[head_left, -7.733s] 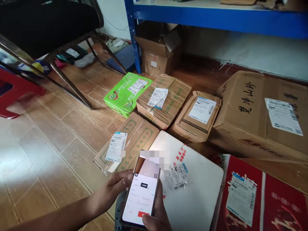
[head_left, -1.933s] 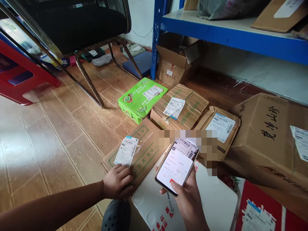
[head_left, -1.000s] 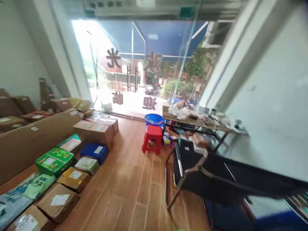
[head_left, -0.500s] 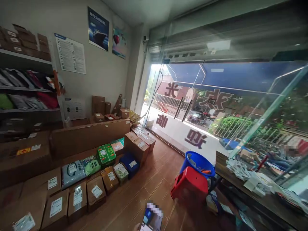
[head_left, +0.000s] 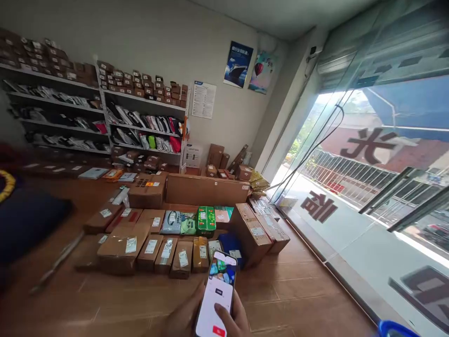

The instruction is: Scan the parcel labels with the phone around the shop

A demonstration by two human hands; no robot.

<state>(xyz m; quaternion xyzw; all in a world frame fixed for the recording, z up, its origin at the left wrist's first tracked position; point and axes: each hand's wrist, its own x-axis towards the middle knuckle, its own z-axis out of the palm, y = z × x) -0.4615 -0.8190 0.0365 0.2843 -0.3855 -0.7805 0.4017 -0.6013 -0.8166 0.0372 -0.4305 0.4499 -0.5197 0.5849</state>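
Note:
A smartphone (head_left: pixel 214 304) is upright at the bottom middle of the head view, its lit screen facing me. The screen's upper part shows a camera picture of parcels; below is white with a red button. My left hand (head_left: pixel 185 311) is closed round the phone's left side, its lower part blurred. My right hand (head_left: pixel 240 320) wraps the right edge, and its thumb lies over the lower screen. Just beyond the phone, labelled cardboard boxes (head_left: pixel 183 260) stand in rows on the floor, with a blue parcel (head_left: pixel 230 245) and a green box (head_left: pixel 206 220) among them.
Shelves (head_left: pixel 143 98) full of small boxes and bagged parcels line the back wall. A long carton (head_left: pixel 206 191) stands behind the rows. To the right is a glass front (head_left: pixel 372 187). A blurred dark shape (head_left: pixel 31 220) is at left, a blue bucket rim (head_left: pixel 394 327) at lower right.
The view has swung left, bringing the shelves and more parcels in; the red stool and table have left it. The phone has come up higher, and both hands now show on it.

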